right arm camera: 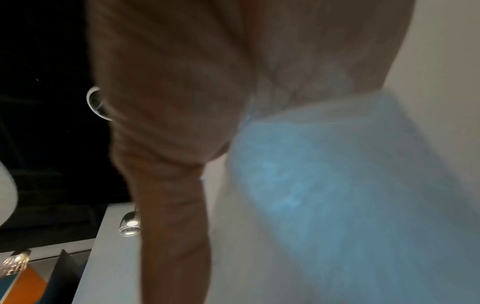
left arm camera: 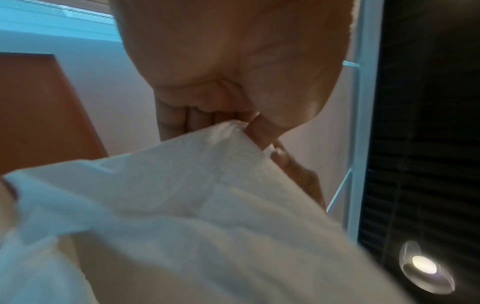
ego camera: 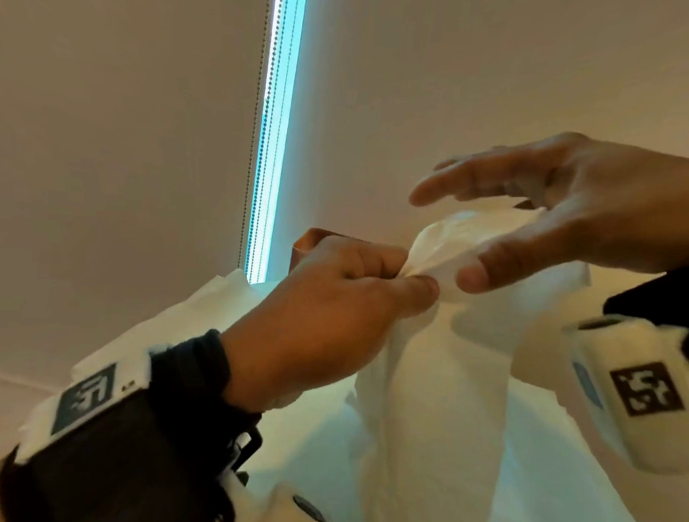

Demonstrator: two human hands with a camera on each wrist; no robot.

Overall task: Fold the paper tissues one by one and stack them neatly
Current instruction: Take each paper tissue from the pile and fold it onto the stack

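Left hand (ego camera: 333, 299) pinches bunched top edge of white paper tissue (ego camera: 441, 363) between thumb and curled fingers. Tissue hangs in air, draping down below both hands. Right hand (ego camera: 566, 215) just right of pinch, fingers spread wide and straight, thumb under tissue's upper fold, palm touching it. More white tissue (ego camera: 198, 317) behind left wrist.

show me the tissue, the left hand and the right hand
tissue (ego camera: 440, 383), head view, on the hanging middle of the sheet
left hand (ego camera: 332, 319), head view, on the back of the hand
right hand (ego camera: 597, 216), head view, on the palm
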